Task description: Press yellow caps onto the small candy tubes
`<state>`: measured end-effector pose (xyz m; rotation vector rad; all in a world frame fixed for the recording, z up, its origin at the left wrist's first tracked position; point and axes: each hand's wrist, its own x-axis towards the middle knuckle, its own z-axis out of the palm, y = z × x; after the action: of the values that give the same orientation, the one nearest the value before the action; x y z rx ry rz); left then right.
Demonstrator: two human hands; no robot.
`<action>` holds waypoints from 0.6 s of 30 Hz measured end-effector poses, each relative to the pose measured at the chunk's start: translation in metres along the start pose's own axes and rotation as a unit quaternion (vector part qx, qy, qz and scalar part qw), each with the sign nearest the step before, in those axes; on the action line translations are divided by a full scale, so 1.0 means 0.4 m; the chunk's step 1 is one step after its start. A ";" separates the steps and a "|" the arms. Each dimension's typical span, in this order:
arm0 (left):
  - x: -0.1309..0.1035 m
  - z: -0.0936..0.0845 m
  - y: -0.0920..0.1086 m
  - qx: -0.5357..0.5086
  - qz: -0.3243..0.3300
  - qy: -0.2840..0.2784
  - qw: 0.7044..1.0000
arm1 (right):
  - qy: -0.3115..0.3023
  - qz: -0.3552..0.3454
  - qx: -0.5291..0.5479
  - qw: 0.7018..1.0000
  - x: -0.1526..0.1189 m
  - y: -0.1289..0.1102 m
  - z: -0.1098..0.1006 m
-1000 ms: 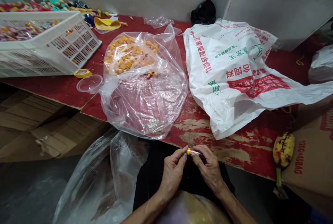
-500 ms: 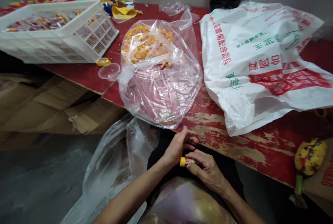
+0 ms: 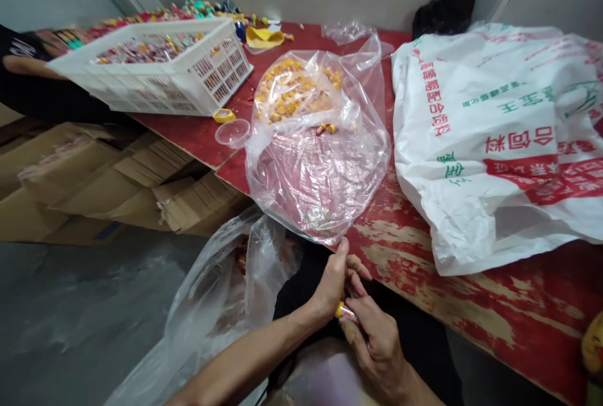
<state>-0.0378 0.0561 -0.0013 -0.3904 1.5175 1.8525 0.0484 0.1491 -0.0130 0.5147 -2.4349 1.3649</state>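
Observation:
A small clear tube with a yellow cap (image 3: 345,312) is pinched between the thumb and fingers of my right hand (image 3: 377,337), low in front of my body. My left hand (image 3: 332,283) is just beside it, fingers apart and partly curled, thumb pointing up, with nothing visible in it. Its fingertips are close to my right fingers. Beyond my hands, a clear plastic bag (image 3: 315,173) lies on the red table (image 3: 400,249), with many yellow-capped pieces in its far part.
A white crate (image 3: 155,79) of small wrapped items stands back left, beside another person's arm (image 3: 31,66). A white printed sack (image 3: 499,142) covers the right side. Cardboard boxes (image 3: 94,180) and a large clear bag (image 3: 211,293) are below the table.
The view has shifted left, bringing the other person's arm into sight. My hands have come closer together, and the tube in my right hand now tilts down toward the right.

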 end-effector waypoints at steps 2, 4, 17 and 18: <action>0.006 -0.015 0.016 -0.003 0.050 0.018 0.999 | -0.016 0.005 0.033 0.999 0.025 0.007 0.004; -0.002 -0.039 0.037 0.008 0.107 0.026 0.994 | -0.031 -0.006 0.046 0.998 0.048 0.013 0.004; -0.122 -0.278 0.031 0.043 0.132 0.154 0.978 | -0.048 -0.090 0.090 0.991 0.110 -0.041 -0.042; -0.129 -0.320 0.034 0.053 0.157 0.238 0.957 | -0.097 -0.075 0.163 0.979 0.106 -0.060 -0.067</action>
<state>-0.0352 -0.0825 0.0065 -0.6041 2.0970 1.9982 0.0237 0.1538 0.0366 0.9317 -2.2654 1.7269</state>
